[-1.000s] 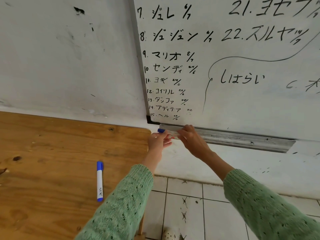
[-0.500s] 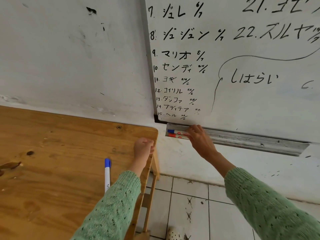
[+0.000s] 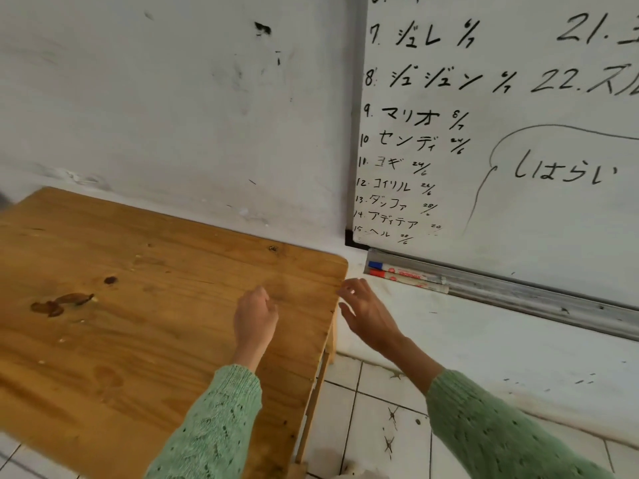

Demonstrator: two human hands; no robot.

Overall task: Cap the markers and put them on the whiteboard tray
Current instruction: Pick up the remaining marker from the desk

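Two capped markers lie side by side at the left end of the metal whiteboard tray [image 3: 518, 292]: a blue-capped marker [image 3: 397, 269] behind and a red-capped marker [image 3: 408, 280] in front. My right hand [image 3: 368, 314] hovers just below and left of them, off the table's corner, fingers spread and empty. My left hand [image 3: 256, 319] is over the wooden table [image 3: 138, 323], back up, fingers curled downward. No marker shows on the table; whatever is beneath my left hand and wrist is hidden.
The whiteboard [image 3: 518, 150] with black writing hangs above the tray on a white wall [image 3: 173, 98]. The table's right edge stops short of the tray, with tiled floor [image 3: 363, 426] in the gap below. A dark stain [image 3: 58, 304] marks the tabletop.
My right hand has let go of the markers in the tray and drawn back down-left. My left hand moved over the spot where the blue-capped marker lay on the table, covering it.
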